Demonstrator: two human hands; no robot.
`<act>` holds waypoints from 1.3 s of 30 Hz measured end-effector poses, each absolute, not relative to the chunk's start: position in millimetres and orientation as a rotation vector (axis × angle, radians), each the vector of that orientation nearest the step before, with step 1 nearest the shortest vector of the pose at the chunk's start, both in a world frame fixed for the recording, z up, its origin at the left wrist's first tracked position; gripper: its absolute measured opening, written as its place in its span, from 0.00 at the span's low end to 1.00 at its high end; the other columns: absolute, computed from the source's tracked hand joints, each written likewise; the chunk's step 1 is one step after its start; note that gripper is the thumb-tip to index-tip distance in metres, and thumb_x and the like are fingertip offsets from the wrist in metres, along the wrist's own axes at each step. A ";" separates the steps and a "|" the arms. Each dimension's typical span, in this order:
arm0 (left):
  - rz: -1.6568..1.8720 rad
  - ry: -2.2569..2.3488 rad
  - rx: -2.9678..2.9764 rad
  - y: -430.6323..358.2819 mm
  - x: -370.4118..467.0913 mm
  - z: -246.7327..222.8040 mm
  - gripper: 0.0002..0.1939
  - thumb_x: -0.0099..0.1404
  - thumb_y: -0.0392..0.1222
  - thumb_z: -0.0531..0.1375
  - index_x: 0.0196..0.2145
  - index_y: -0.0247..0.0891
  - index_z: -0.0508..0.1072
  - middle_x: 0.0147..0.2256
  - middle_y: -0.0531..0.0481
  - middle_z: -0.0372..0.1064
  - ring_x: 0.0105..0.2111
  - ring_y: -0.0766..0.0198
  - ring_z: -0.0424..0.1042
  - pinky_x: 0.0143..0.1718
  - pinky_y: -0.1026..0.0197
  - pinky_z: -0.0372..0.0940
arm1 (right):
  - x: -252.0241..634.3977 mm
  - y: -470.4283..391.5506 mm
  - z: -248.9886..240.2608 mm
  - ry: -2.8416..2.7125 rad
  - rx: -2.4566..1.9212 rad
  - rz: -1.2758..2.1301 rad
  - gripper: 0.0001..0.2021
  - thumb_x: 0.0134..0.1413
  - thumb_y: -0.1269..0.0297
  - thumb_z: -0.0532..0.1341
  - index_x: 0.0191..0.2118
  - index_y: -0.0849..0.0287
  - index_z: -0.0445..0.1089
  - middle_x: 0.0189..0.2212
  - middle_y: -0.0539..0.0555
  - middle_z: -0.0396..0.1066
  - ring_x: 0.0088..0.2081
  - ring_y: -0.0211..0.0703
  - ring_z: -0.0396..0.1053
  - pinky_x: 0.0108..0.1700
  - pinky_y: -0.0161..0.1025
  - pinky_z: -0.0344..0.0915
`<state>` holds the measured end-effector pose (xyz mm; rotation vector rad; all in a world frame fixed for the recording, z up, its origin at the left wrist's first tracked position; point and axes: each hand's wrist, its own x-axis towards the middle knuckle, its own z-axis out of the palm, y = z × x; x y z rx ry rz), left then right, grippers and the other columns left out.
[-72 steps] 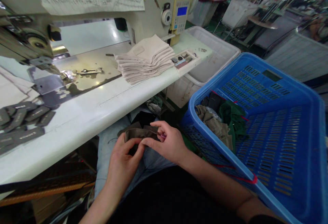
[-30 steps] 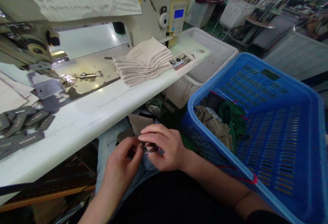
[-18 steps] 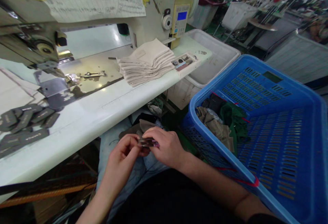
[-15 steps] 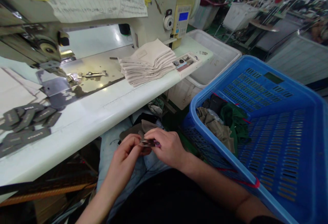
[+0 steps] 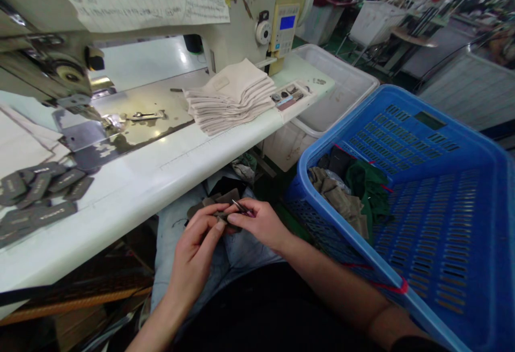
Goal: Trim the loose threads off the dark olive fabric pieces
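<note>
Over my lap, my left hand [image 5: 193, 247] pinches a small grey-brown fabric piece [image 5: 222, 215] between thumb and fingers. My right hand [image 5: 265, 227] is closed around a pair of thread snips [image 5: 240, 206], whose pointed metal tips stick out up and to the left; its thumb and fingertips also touch the fabric piece. More brownish fabric pieces [image 5: 225, 197] lie on my thighs just beyond the fingers. Part of the snips' handle is hidden in the palm.
A sewing machine [image 5: 241, 35] stands on the white table [image 5: 161, 185] ahead. On it are a stack of cream fabric pieces [image 5: 229, 97] and a pile of dark grey labelled tabs [image 5: 42, 188]. To the right, a blue basket [image 5: 438, 191] holds green and khaki cloth [image 5: 341, 202].
The snips in my right hand have turned from lying across the fabric to pointing up and away. The right thumb now presses toward the fabric, which my left hand still pinches.
</note>
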<state>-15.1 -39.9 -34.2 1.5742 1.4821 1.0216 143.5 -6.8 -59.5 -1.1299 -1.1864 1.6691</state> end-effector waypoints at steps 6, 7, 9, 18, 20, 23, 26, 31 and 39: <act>1.007 1.542 1.709 -37.0 -16.5 -37.7 0.12 0.69 0.46 0.55 0.28 0.42 0.68 0.45 0.44 0.74 0.45 0.56 0.72 0.47 0.53 0.68 | 153.7 -24.6 -37.0 -1.509 -1.300 1.216 0.13 0.66 0.57 0.57 0.51 0.58 0.64 0.40 0.54 0.73 0.40 0.43 0.72 0.44 0.40 0.67; 1.008 1.534 1.731 -37.4 -15.9 -37.9 0.12 0.69 0.45 0.55 0.28 0.42 0.68 0.45 0.44 0.74 0.45 0.56 0.72 0.48 0.53 0.68 | 153.9 -26.8 -34.4 -1.568 -1.284 1.253 0.11 0.68 0.58 0.55 0.50 0.57 0.63 0.36 0.52 0.73 0.37 0.42 0.72 0.41 0.39 0.66; 1.022 1.517 1.763 -38.4 -14.5 -37.7 0.11 0.69 0.45 0.55 0.28 0.42 0.68 0.45 0.45 0.74 0.45 0.56 0.73 0.48 0.53 0.68 | 152.7 -28.9 -32.6 -1.607 -1.255 1.371 0.07 0.69 0.59 0.53 0.45 0.56 0.63 0.29 0.48 0.70 0.32 0.39 0.70 0.37 0.37 0.65; 1.015 1.507 1.793 -40.0 -11.6 -36.2 0.11 0.70 0.43 0.54 0.28 0.42 0.67 0.45 0.45 0.74 0.45 0.57 0.73 0.49 0.53 0.67 | 146.0 -25.4 -39.4 -1.417 -1.154 1.587 0.07 0.66 0.59 0.54 0.37 0.55 0.60 0.22 0.44 0.64 0.27 0.37 0.65 0.33 0.35 0.62; 1.006 1.513 1.802 -40.2 -12.0 -36.6 0.11 0.70 0.43 0.55 0.29 0.42 0.67 0.45 0.45 0.73 0.45 0.57 0.73 0.49 0.53 0.67 | 146.2 -25.1 -38.6 -1.404 -1.152 1.604 0.07 0.66 0.60 0.54 0.37 0.55 0.60 0.22 0.44 0.64 0.26 0.37 0.65 0.33 0.35 0.62; 1.008 1.498 1.846 -40.4 -12.4 -37.5 0.11 0.71 0.42 0.54 0.29 0.41 0.68 0.45 0.45 0.73 0.46 0.58 0.72 0.49 0.55 0.67 | 146.1 -24.4 -38.7 -1.385 -1.153 1.617 0.07 0.66 0.59 0.55 0.36 0.56 0.61 0.22 0.44 0.63 0.26 0.37 0.64 0.32 0.35 0.60; 1.019 1.477 1.902 -40.5 -12.3 -39.2 0.11 0.71 0.40 0.54 0.30 0.41 0.67 0.45 0.45 0.72 0.46 0.59 0.72 0.49 0.56 0.67 | 145.9 -23.9 -39.8 -1.357 -1.140 1.637 0.07 0.66 0.59 0.55 0.36 0.56 0.61 0.22 0.44 0.63 0.25 0.37 0.63 0.31 0.35 0.59; 1.062 1.487 1.930 -41.3 -11.7 -41.8 0.10 0.71 0.38 0.54 0.30 0.41 0.67 0.45 0.45 0.72 0.46 0.59 0.72 0.49 0.55 0.67 | 146.9 -24.2 -39.4 -1.352 -1.139 1.660 0.08 0.65 0.59 0.55 0.36 0.56 0.61 0.22 0.44 0.64 0.25 0.37 0.63 0.30 0.35 0.59; 1.070 1.458 1.986 -41.8 -11.8 -40.5 0.09 0.71 0.36 0.54 0.31 0.41 0.67 0.46 0.45 0.72 0.46 0.60 0.72 0.49 0.56 0.67 | 147.2 -23.3 -37.2 -1.358 -1.141 1.651 0.09 0.66 0.58 0.55 0.36 0.56 0.61 0.22 0.44 0.64 0.25 0.37 0.62 0.31 0.35 0.59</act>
